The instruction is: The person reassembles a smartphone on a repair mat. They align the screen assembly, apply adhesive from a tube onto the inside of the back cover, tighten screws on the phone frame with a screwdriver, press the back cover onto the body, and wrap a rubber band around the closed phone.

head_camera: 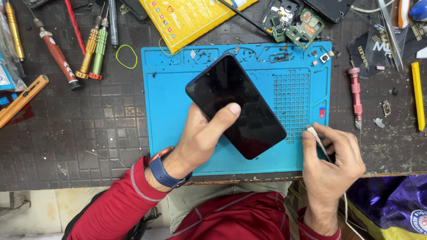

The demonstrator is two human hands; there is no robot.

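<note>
gripping the black phone (235,106) over the blue mat (169,98), your left hand (200,138) presses its thumb on the glass. at four o'clock, your right hand (331,162) pinches a white cable plug (312,132).

Left of the blue mat (169,133) the bench lies open; screwdrivers (91,49) and circuit boards (293,22) crowd its far edge.

Mat (169,133) on bench, centre. Phone (235,104) above mat, in left hand (202,138). Right hand (331,166) at mat's right near corner, pinching cable plug (312,132). Screwdrivers (91,46) left of mat. Padded envelope (191,18) behind mat. Circuit boards (296,22) behind mat's right end. Another screwdriver (355,95) right of mat.
</note>
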